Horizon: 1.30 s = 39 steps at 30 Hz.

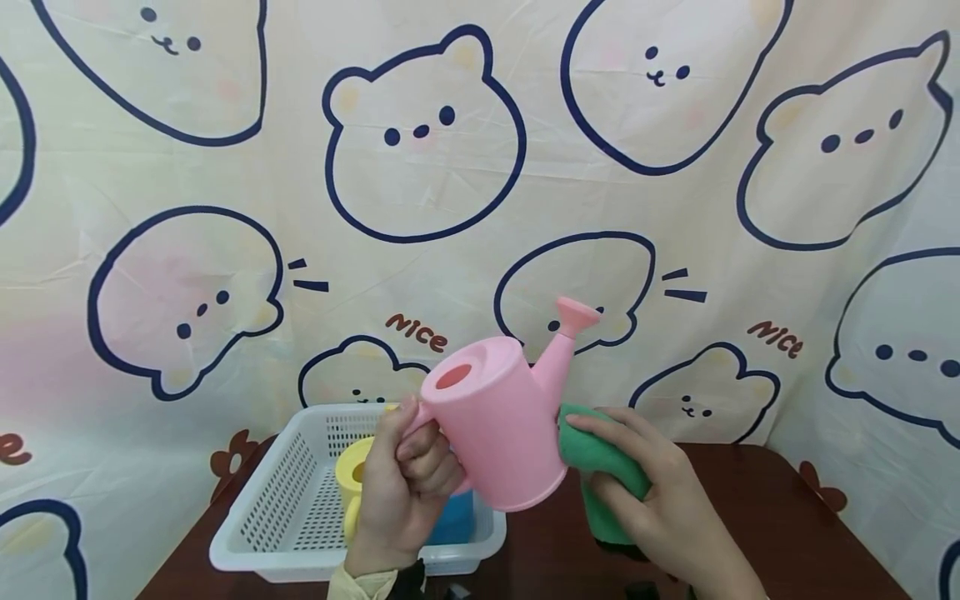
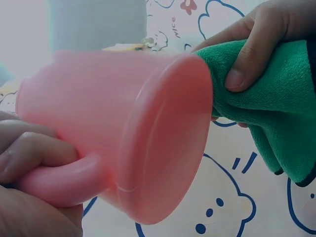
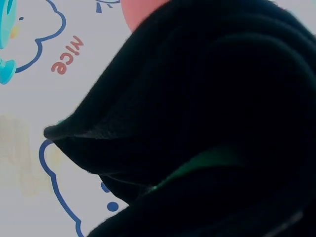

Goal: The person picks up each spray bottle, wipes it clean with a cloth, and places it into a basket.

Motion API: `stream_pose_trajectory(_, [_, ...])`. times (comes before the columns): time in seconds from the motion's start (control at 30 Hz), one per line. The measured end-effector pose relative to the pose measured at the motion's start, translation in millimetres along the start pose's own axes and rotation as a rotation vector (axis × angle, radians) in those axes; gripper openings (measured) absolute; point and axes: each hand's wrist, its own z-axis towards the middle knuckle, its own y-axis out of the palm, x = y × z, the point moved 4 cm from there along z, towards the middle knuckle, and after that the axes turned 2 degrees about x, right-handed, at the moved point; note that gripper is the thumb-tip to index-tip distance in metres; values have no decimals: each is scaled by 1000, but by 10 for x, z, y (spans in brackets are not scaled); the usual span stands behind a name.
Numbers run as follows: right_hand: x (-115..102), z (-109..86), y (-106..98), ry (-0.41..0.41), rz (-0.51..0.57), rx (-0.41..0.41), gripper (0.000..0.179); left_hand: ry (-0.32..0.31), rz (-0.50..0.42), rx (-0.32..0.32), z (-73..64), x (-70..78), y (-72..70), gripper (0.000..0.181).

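My left hand (image 1: 405, 496) grips the handle of a pink watering can (image 1: 498, 433), which is raised and tilted with its spout pointing up to the right. A folded green cloth (image 1: 603, 454) is held in my right hand (image 1: 671, 492), thumb below and fingers above. The cloth touches the can's side beneath the spout. In the left wrist view, the can's base (image 2: 173, 148) faces the camera, and the cloth (image 2: 276, 103) hangs in loose folds with a dark edge. Dark cloth folds (image 3: 173, 108) cover most of the right wrist view and hide the right fingers there.
A white perforated basket (image 1: 273, 492) stands behind the left hand on a dark brown table (image 1: 780, 508). Inside it are a yellow watering can (image 1: 349, 467) and a blue object (image 1: 456, 521), partly hidden. A patterned curtain (image 1: 600, 200) hangs behind the table. A turquoise object (image 3: 6, 24) shows at the right wrist view's edge.
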Motion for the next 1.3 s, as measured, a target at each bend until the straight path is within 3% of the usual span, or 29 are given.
stream_pose_trajectory(0.1, [5,0,-15,23,-20,19,63,-22,-3,-39,-3,-12,12,51])
stream_pose_trajectory(0.4, [11,6,-19,29,-30,55,62,-34,34,-62,5,-27,56,50])
stream_pose_trajectory(1.03, [-19,20,-13,76,-83,161,62,-46,327,0,13,-106,112,51])
stream_pose_trajectory(1.3, [-33,25,-45,98,-73,175,62,-41,389,-30,11,-140,99,51])
